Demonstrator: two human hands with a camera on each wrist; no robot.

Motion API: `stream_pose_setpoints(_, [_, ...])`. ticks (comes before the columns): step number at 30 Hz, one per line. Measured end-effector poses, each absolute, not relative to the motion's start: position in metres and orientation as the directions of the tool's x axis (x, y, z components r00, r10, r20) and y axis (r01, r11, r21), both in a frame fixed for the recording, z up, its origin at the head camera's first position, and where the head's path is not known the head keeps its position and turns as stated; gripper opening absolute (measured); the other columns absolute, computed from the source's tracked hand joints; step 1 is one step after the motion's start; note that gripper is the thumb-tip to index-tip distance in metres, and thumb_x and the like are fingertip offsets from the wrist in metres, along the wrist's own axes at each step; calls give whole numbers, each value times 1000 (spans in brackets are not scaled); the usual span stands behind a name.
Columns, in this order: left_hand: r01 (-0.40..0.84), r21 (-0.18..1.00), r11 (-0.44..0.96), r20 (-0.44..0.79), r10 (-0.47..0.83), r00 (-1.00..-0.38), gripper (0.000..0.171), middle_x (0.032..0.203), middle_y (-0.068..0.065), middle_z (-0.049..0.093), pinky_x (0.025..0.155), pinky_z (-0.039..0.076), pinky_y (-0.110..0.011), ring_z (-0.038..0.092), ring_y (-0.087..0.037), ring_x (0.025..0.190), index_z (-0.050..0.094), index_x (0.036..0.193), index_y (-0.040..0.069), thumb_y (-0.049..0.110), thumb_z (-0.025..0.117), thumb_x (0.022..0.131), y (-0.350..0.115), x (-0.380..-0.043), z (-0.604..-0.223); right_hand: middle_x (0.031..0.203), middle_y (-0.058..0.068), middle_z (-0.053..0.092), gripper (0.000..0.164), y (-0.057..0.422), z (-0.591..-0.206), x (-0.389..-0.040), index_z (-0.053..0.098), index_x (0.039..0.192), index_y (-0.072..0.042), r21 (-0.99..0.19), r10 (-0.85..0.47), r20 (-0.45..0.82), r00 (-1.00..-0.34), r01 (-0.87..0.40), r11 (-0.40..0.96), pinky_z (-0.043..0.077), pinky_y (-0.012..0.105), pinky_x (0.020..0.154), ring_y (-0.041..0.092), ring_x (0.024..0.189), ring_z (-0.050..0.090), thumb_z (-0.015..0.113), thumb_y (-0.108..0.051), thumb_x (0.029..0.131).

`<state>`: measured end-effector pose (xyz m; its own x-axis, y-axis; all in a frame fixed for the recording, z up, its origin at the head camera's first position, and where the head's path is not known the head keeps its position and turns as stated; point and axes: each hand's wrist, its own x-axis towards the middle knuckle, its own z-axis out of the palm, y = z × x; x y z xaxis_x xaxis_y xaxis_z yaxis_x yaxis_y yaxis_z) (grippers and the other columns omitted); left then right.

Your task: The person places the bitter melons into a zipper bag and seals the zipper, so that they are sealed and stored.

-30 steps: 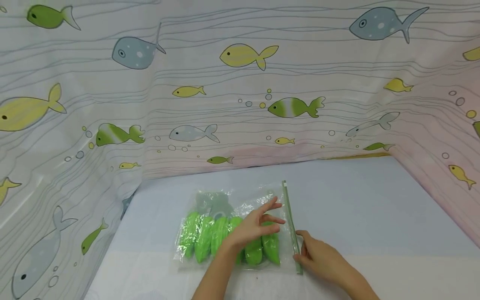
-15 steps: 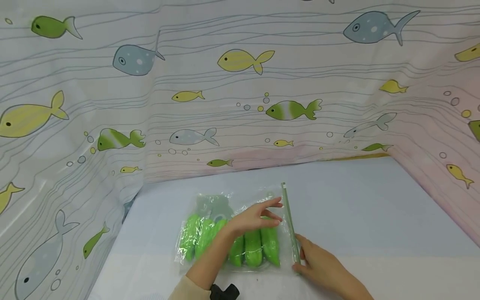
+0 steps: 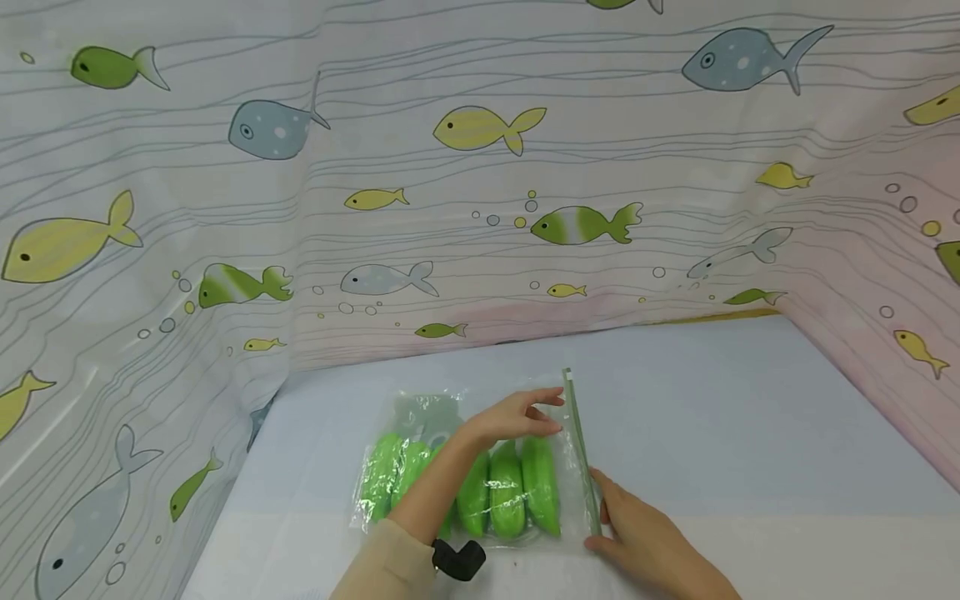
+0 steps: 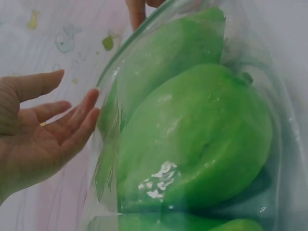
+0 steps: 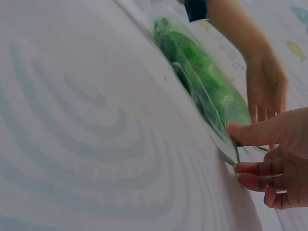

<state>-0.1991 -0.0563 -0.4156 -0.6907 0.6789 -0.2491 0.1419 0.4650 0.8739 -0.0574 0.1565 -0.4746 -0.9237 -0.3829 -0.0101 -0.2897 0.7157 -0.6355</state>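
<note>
A clear zip bag (image 3: 572, 500) lies flat with several bright green, elongated, fruit-like pieces (image 3: 507, 492) side by side inside. Its green zip strip (image 3: 578, 442) runs down the right side. At the strip's near end my right hand (image 3: 633, 529) pinches the bag's edge; the right wrist view shows the thumb (image 5: 252, 134) on top and fingers (image 5: 262, 168) below. Reaching across the bag, my left hand (image 3: 517, 415) has its fingers extended toward the strip. In the left wrist view its fingertips (image 4: 91, 115) are right at the bag's side, with nothing in the hand.
A pale cloth covers the table (image 3: 712, 417). Behind and on both sides hangs a fish-print curtain (image 3: 480, 217). A greyish printed patch (image 3: 426, 414) shows on the bag's far left part. A black wrist device (image 3: 459, 560) sits at the left sleeve.
The left hand has shifted slightly up and away over the bag, and its sleeve and wrist device have come into view. The right hand keeps its pinch at the bag's edge.
</note>
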Motion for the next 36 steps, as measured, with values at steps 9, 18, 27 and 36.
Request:
stream_pose_setpoints(9, [168, 862, 478, -230, 664, -711, 65, 143, -10, 47, 96, 45, -36, 57, -21, 116, 33, 151, 11, 13, 63, 93, -55, -217, -422, 84, -11, 49, 98, 156, -472, -57, 20, 152, -1, -622, -377, 13, -926, -302, 722, 41, 25, 59, 0, 67, 42, 79, -28, 78])
stream_pose_setpoints(18, [307, 785, 539, -147, 643, -752, 60, 140, -12, 50, 88, 49, -33, 57, -24, 116, 42, 146, 8, 8, 65, 91, -48, -235, -433, 85, -9, 48, 94, 155, -478, -55, 21, 149, 2, -740, -370, 10, -929, -255, 622, 41, 23, 59, 0, 67, 45, 79, -14, 77])
stream_pose_setpoints(27, [392, 649, 653, -76, 567, -820, 35, 147, -19, 40, 108, 26, -57, 34, -41, 134, 66, 122, 10, 8, 67, 87, -41, -256, -442, 85, -7, 47, 87, 151, -481, -52, 20, 148, 4, -791, -409, 13, -913, -260, 554, 43, 22, 59, -1, 67, 45, 75, -5, 81])
stream_pose_setpoints(36, [270, 600, 753, -197, 466, -863, 26, 128, -6, 60, 101, 34, -58, 53, -27, 118, 71, 108, 17, 10, 54, 91, -41, -265, -437, 108, 6, 53, 85, 142, -483, -46, 15, 145, 3, -824, -344, 22, -939, -212, 525, 44, 24, 60, 0, 68, 49, 71, 4, 80])
